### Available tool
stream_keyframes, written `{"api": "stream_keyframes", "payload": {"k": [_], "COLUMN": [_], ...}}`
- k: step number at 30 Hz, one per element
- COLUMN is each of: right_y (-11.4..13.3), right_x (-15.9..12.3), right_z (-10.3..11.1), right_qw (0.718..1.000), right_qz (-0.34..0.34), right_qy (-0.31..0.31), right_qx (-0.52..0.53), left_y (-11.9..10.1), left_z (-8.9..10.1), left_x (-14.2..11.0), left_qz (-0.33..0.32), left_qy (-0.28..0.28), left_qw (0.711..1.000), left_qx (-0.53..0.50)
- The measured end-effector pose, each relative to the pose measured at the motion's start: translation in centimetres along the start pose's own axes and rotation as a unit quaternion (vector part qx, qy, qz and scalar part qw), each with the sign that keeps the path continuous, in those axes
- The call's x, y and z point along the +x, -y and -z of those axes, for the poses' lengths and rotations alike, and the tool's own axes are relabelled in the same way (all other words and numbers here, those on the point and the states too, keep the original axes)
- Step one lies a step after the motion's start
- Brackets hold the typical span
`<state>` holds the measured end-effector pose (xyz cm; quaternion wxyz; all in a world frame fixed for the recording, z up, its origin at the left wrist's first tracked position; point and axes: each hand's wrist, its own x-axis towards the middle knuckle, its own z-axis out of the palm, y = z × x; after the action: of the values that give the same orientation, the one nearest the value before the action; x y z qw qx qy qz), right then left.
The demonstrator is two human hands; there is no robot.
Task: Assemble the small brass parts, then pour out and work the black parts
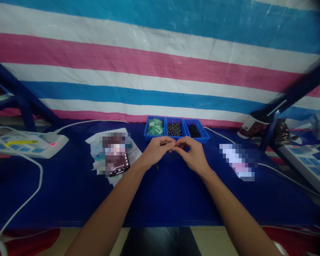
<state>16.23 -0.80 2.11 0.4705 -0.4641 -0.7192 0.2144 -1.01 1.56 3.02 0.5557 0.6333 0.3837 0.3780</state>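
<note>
Small dark part (177, 145) pinched between both hands (170, 148), blue tray (202, 136) holding green packets (155, 126), dark pellets (174, 129), black bits (194, 131)

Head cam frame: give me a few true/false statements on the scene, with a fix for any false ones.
The left hand and right hand meet at the fingertips in front of the blue tray. True.
The tray has four compartments. False: it has three.
Its left compartment holds green packets. True.
The phone lies to the right of the hands. False: the phone rests on papers to their left.
The power strip at far left shows a lit red light. True.
</note>
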Motion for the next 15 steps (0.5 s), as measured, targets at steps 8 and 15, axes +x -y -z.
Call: {"api": "stream_keyframes", "payload": {"k": [8, 15], "right_y": [-0.09, -0.09], "right_x": [0.06, 0.03], "right_z": [0.57, 0.43], "right_qw": [0.999, 0.999], "right_qz": [0.023, 0.015], "right_qy": [0.029, 0.047], "right_qx": [-0.004, 0.001], "left_y": [0.49, 0.21], "left_z": [0.04, 0.1], "left_x": [0.16, 0.04], "left_qz": [0.013, 0.016], "left_qy": [-0.048, -0.057], "left_qw": [0.999, 0.998], "left_qx": [0.0, 0.014]}}
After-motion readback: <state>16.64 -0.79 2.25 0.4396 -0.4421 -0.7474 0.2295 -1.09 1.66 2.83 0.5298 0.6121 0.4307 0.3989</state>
